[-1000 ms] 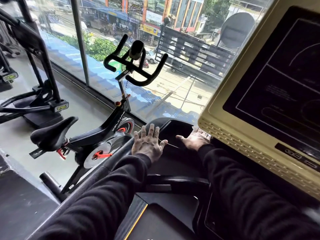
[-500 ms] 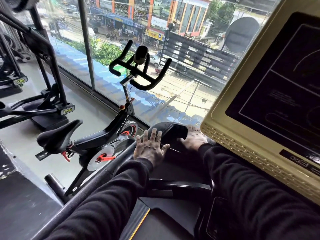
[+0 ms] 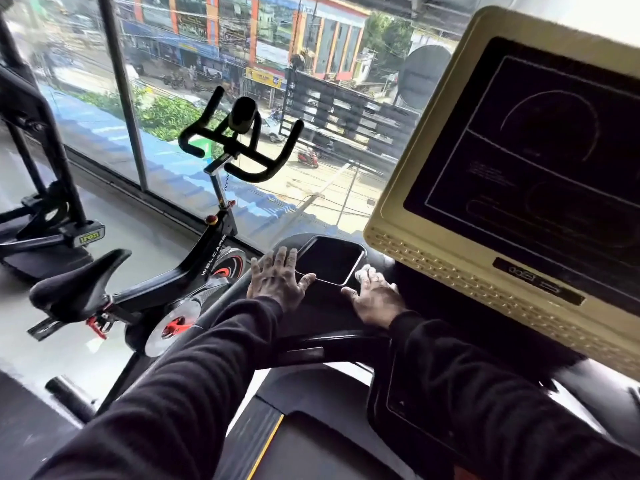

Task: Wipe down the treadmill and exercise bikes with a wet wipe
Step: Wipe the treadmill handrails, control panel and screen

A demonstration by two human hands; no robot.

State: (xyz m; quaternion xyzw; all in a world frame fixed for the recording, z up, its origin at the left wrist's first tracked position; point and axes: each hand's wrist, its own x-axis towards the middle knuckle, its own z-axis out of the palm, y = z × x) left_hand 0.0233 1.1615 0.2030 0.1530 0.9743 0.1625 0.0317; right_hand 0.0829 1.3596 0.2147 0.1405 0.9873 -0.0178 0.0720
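Since a second ago your right hand [image 3: 375,296] has slid along the dark treadmill console [image 3: 322,306] toward the cream-framed screen [image 3: 426,244], pressing the wet wipe [image 3: 364,273], which shows white under its fingertips beside the glossy inset panel [image 3: 330,259]. Your left hand [image 3: 275,280] stays flat, fingers spread and holding nothing, bracing on the console's left edge. The wipe looks thin, limp and likely to bunch, so keep it pinned under flat fingers; the spin bike [image 3: 204,265] waits just beside the treadmill by the window [image 3: 166,98].
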